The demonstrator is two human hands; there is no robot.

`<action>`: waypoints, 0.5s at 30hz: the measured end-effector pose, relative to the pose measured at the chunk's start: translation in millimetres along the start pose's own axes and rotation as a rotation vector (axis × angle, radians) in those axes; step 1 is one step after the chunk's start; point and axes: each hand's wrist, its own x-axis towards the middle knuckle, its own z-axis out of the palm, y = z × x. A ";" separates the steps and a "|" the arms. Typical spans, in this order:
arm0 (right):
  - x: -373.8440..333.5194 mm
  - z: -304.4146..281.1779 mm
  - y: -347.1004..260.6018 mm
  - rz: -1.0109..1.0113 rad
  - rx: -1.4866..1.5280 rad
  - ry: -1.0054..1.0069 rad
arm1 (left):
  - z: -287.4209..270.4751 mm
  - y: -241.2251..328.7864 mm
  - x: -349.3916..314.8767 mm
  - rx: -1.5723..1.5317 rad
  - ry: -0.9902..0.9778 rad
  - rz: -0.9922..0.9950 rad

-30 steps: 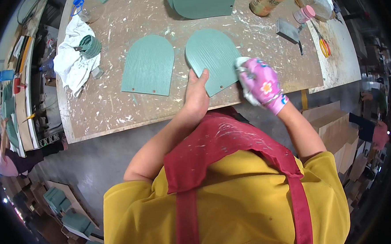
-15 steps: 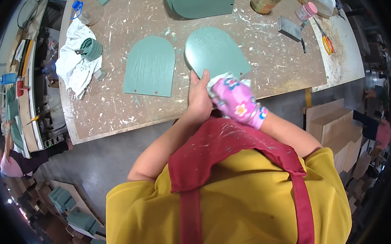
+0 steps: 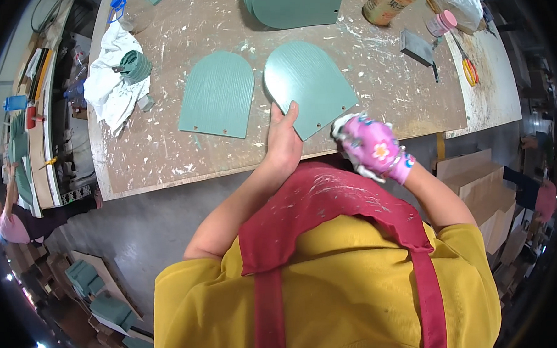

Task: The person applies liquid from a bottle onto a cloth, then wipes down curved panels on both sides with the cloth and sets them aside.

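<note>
Left hand [image 3: 284, 139]: pinching your green, arched, painted-looking panel [image 3: 307, 84]
Gloved right hand [image 3: 373, 147]: swung to tabletop's [image 3: 149, 162] front edge, clutching white cloth [image 3: 339, 131]
Panel: face uncovered

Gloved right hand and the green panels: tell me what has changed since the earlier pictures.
The gloved right hand, with its white cloth, moved from the held panel's right edge leftward toward the left hand, then back right; it is now just beyond the panel's lower edge. Nothing was newly gripped or released. The left hand's hold and the second panel stayed as they were.
</note>
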 end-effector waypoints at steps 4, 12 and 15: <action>25.9 -2.7 -31.6 -0.121 -0.031 0.198 | 5.9 2.8 -3.4 0.037 0.030 -0.016; 8.1 -28.5 81.4 0.362 0.060 0.310 | 1.7 11.2 -8.1 0.058 0.000 -0.041; 13.0 -55.4 86.9 0.313 0.147 0.474 | 0.3 14.9 -7.8 0.110 -0.009 -0.054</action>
